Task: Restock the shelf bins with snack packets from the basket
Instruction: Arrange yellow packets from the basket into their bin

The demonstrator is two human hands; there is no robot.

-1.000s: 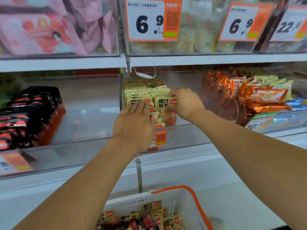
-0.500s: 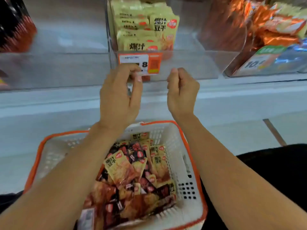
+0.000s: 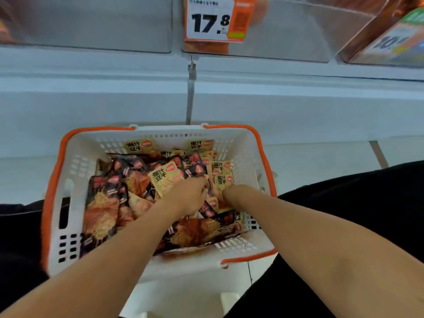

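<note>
A white basket with an orange rim (image 3: 53, 180) sits below the shelf, holding several snack packets. Yellow packets (image 3: 165, 179) lie mostly at the back and right; dark red-black packets (image 3: 101, 210) fill the left and front. My left hand (image 3: 187, 196) rests in the middle of the pile, fingers curled down against the lower corner of a yellow packet. My right hand (image 3: 227, 192) is pushed down among the packets on the right, with only the wrist showing. The clear shelf bin (image 3: 286, 40) is at the top, its contents out of view.
A price tag reading 17.8 (image 3: 211, 19) hangs on the bin's front. Another clear bin (image 3: 91, 26) is to its left, and a bin with orange packets (image 3: 385, 37) to its right. The white shelf ledge (image 3: 298, 72) runs above the basket. Dark trouser legs flank it.
Both hands came down from the shelf bin, where they had set a yellow packet, into the basket. My view tilted down from the shelves to the basket.
</note>
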